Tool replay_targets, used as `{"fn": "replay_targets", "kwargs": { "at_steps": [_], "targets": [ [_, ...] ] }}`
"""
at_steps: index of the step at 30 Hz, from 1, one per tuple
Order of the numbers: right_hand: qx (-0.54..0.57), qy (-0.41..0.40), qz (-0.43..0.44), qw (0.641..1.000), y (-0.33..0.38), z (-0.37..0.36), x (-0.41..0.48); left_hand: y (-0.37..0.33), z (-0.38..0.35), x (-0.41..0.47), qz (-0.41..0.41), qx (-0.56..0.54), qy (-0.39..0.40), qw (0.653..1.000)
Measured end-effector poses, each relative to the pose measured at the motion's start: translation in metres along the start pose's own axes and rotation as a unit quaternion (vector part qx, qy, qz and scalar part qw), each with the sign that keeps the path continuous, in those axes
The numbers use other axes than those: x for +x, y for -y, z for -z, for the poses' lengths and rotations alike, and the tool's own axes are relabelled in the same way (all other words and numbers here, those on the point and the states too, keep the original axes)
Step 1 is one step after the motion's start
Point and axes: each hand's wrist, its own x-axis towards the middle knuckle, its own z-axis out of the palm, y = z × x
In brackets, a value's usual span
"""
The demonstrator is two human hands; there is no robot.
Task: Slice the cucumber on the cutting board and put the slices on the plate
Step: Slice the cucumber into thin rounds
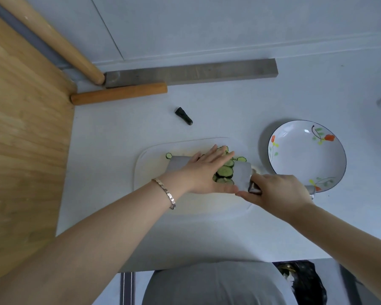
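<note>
Head view, looking down at a pale desk [207, 234]. White cutting board [150, 164] in the middle, with a wide knife [242, 177] lying flat on it, blade pointing left. Cucumber slices [224, 171] sit piled on the blade and against its far edge. A few loose ones lie on the board, one at the blade's left tip and a couple at the far right. Left hand [207, 170] lies flat over the pile with fingers straight and together, palm down, pressing the slices onto the blade. Its grip is wide, not curled round anything. A metal bracelet [165, 192] is on that wrist. Right hand [279, 192] has its grip closed round the knife handle at the board's right end, thumb touching the left hand's thumb side. Plate [299, 159] is white with a flower print and dark rim, on the desk just right of the board, its near-left rim partly behind the right hand. All visible slices are on the board or blade. A dark cucumber end [183, 116] lies alone on the desk beyond the board. Further back are a wooden rolling pin [119, 93] and a grey bar [191, 72], with a wooden board [26, 128] along the left.
</note>
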Motion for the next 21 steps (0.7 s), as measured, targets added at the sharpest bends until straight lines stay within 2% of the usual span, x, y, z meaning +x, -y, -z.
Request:
{"fn": "replay_targets", "kwargs": {
  "at_steps": [7, 11, 21],
  "targets": [
    [-0.001, -0.012, -0.005, 1.000, -0.016, 0.003, -0.003, -0.008, 0.004, 0.020, 0.004, 0.040, 0.033, 0.999],
    [-0.009, -0.012, 0.024, 1.000, -0.020, 0.003, -0.008, -0.002, 0.004, 0.031, 0.023, 0.062, 0.028, 0.997],
    [-0.003, -0.011, 0.053, 0.999, -0.020, -0.003, -0.018, 0.015, -0.001, 0.049, 0.087, 0.035, -0.012, 0.996]
  ]
}}
